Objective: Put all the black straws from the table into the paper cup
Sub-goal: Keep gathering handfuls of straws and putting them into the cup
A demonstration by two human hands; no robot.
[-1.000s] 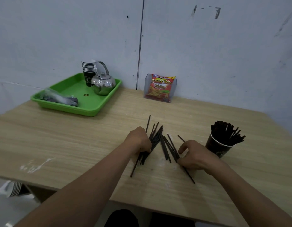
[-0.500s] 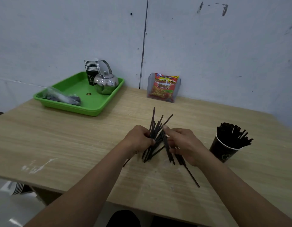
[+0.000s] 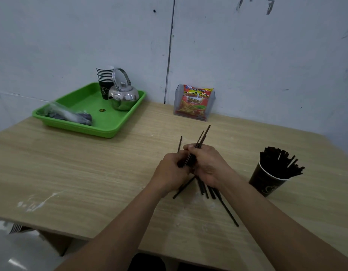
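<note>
A bundle of thin black straws [image 3: 202,138] is gathered between both hands at the table's middle. My left hand [image 3: 172,172] grips the bundle from the left, and my right hand [image 3: 207,165] grips it from the right, the two hands touching. Straw ends fan out above the fingers and below the palms, where one long straw [image 3: 228,212] trails toward the front edge. The dark paper cup [image 3: 266,181] stands upright to the right of my hands, packed with several black straws [image 3: 277,160].
A green tray [image 3: 87,128] at the back left holds a steel kettle [image 3: 123,95], a stack of paper cups [image 3: 104,80] and a plastic bag [image 3: 68,116]. A clear holder with a red snack packet [image 3: 194,102] stands against the wall.
My hands have closed together, pulling the spread straws into one tighter, more upright bundle. A second ago they were apart, each over its own pile on the table.
</note>
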